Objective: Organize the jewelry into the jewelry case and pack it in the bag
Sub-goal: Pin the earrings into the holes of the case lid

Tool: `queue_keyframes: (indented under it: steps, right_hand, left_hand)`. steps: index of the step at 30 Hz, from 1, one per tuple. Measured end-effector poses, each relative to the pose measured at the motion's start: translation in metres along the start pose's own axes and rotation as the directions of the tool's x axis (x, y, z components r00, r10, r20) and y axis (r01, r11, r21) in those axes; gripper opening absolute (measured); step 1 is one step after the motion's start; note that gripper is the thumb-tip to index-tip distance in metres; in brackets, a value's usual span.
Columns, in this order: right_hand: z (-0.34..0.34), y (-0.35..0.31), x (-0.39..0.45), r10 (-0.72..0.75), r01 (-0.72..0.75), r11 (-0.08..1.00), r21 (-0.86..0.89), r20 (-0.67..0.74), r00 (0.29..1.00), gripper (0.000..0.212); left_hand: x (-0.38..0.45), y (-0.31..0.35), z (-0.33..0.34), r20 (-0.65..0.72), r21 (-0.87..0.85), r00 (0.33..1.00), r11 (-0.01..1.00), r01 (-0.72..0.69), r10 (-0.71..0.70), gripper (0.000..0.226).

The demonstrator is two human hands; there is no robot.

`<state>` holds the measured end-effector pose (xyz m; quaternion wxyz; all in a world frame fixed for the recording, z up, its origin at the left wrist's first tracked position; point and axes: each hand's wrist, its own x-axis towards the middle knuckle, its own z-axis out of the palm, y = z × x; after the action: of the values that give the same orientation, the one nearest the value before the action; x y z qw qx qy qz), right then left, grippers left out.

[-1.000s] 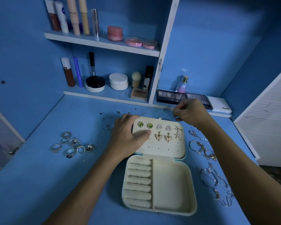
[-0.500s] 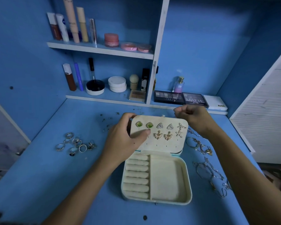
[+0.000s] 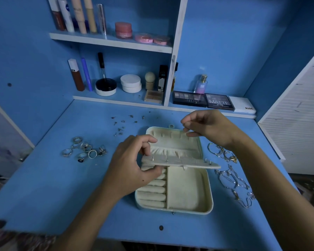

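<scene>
My left hand (image 3: pixel 132 165) pinches the left end of the cream felt earring panel (image 3: pixel 181 163), thumb under, fingers on top. The panel is folded forward, edge-on to me, with earring posts sticking up from its back. My right hand (image 3: pixel 207 129) hovers above the far right corner of the lid, thumb and forefinger pinched together; whether anything tiny sits between them I cannot tell.

The cream rectangular jewelry case (image 3: pixel 174 191) lies open on the blue desk (image 3: pixel 43 187), centre. Ring rolls on its left half, a plain compartment on the right, and a gathered pocket in the lid (image 3: pixel 174 142) behind the panel.

A cluster of silver rings (image 3: pixel 83 150) sits left of the case, well apart. Small loose earring backs (image 3: pixel 121 124) are scattered beyond it. Hoops, bracelets and silver chains (image 3: pixel 232 174) lie just right of the case. Dark eyeshadow palettes (image 3: pixel 203 100) are on the back ledge.
</scene>
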<state>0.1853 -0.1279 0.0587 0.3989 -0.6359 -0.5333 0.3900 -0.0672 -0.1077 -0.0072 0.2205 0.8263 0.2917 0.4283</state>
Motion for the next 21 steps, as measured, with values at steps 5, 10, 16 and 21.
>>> queue_keyframes:
  steps: [5, 10, 16, 21]
  right_hand:
    - [0.015, -0.020, -0.010, 0.003, 0.020, 0.991, -0.130, 0.175, 0.985, 0.018]
    - [0.028, -0.036, -0.021, 0.004, 0.112, 0.940, -0.322, 0.341, 0.940, 0.015]
    - [0.041, -0.047, -0.029, 0.054, 0.166, 0.853, -0.494, 0.401, 0.914, 0.025]
    - [0.041, -0.053, -0.034, 0.053, 0.181, 0.836, -0.518, 0.405, 0.913, 0.025]
  left_hand:
    - [-0.008, -0.004, -0.002, 0.025, 0.081, 0.996, 0.993, -0.090, 0.089, 0.057]
    - [-0.010, -0.006, -0.002, 0.030, 0.091, 0.993, 0.989, -0.114, 0.111, 0.058]
    - [-0.011, -0.008, -0.001, 0.022, 0.078, 0.995, 0.992, -0.102, 0.101, 0.060]
    - [-0.012, -0.008, 0.000, 0.015, 0.068, 0.995, 0.993, -0.095, 0.094, 0.062]
